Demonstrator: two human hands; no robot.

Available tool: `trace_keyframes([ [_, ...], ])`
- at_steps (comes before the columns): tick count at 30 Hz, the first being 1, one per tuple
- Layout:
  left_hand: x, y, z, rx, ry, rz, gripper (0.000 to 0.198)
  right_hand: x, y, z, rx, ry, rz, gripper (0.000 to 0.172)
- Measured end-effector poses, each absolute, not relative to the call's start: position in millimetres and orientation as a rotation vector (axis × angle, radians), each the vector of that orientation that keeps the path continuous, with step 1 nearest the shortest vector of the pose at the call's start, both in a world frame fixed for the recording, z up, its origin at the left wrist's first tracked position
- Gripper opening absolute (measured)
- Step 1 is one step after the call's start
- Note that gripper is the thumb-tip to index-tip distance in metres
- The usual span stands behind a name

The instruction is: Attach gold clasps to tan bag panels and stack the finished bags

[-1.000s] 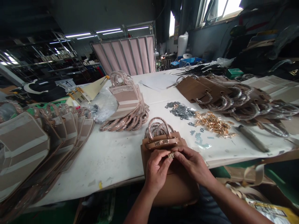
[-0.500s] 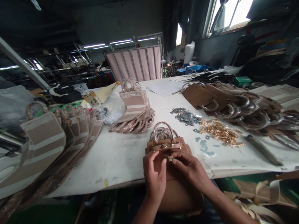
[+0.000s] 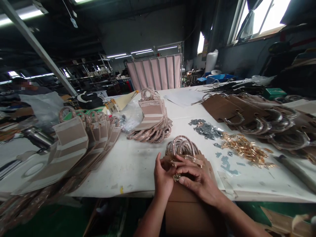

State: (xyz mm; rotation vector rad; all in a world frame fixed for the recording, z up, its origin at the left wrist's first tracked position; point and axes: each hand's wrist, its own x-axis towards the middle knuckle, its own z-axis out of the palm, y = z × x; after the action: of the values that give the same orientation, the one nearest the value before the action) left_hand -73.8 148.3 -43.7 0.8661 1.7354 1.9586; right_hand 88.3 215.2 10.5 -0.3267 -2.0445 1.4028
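My right hand (image 3: 200,181) pinches a small gold metal fitting (image 3: 176,177) between its thumb and fingers. Close against it on the left, my left hand (image 3: 163,180) is turned palm inward with its thumb raised; some of its fingers are hidden behind the right hand. Both hands are over a stack of brown handbag pieces (image 3: 182,194) that hangs over the table's front edge. Plastic-wrapped loop handles (image 3: 184,141) stand up at the stack's far end, and a gold fitting strip (image 3: 194,160) lies across the top piece.
Loose gold fittings (image 3: 243,148) and grey metal plates (image 3: 206,129) lie in piles on the white table (image 3: 138,168). Beige bag pieces (image 3: 74,135) stand at left, with another fanned stack (image 3: 153,113) behind. Brown bag pieces (image 3: 222,107) and a dark bar (image 3: 295,171) are at right.
My hands have come together, and the gold fitting in my right hand is now beside my left palm. The view has shifted left, bringing a person at far left into sight.
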Motion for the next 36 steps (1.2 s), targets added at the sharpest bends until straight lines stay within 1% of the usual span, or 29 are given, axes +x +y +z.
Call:
trace_keyframes([
  [2,-76,151,-31,0.846,1.693,1.884,0.067,95,223,9,-0.397,-2.066,1.267,0.022],
  [4,-78,150,-18,0.881,1.672,1.792,0.044,104,232,7,-0.473,-2.059,1.120,0.022],
  [5,-79,149,-12,0.895,1.673,1.758,0.036,109,237,7,-0.509,-2.052,1.055,0.022],
  [6,-80,148,-7,0.898,1.677,1.739,0.035,114,242,7,-0.544,-2.047,0.995,0.023],
  [9,-80,144,8,0.856,1.614,1.774,0.041,126,253,11,-0.641,-2.063,0.840,0.023],
  [14,-76,141,26,0.748,1.286,1.755,0.036,129,261,21,-0.644,-2.181,0.749,0.025],
  [16,-78,144,25,0.692,1.165,1.674,0.036,127,261,24,-0.631,-2.201,0.746,0.025],
  [19,-87,149,16,0.613,1.010,1.550,0.044,124,262,24,-0.630,-2.222,0.731,0.025],
  [22,-91,152,6,0.577,0.911,1.512,0.050,124,266,23,-0.620,-2.219,0.704,0.025],
  [28,-83,156,3,0.635,0.893,1.532,0.068,122,271,25,-0.633,-2.238,0.656,0.025],
  [33,-83,162,-4,0.705,0.952,1.623,0.068,114,270,30,-0.706,-2.327,0.507,0.027],
  [36,-85,163,-11,0.644,0.900,1.672,0.067,109,269,30,-0.710,-2.393,0.377,0.027],
])
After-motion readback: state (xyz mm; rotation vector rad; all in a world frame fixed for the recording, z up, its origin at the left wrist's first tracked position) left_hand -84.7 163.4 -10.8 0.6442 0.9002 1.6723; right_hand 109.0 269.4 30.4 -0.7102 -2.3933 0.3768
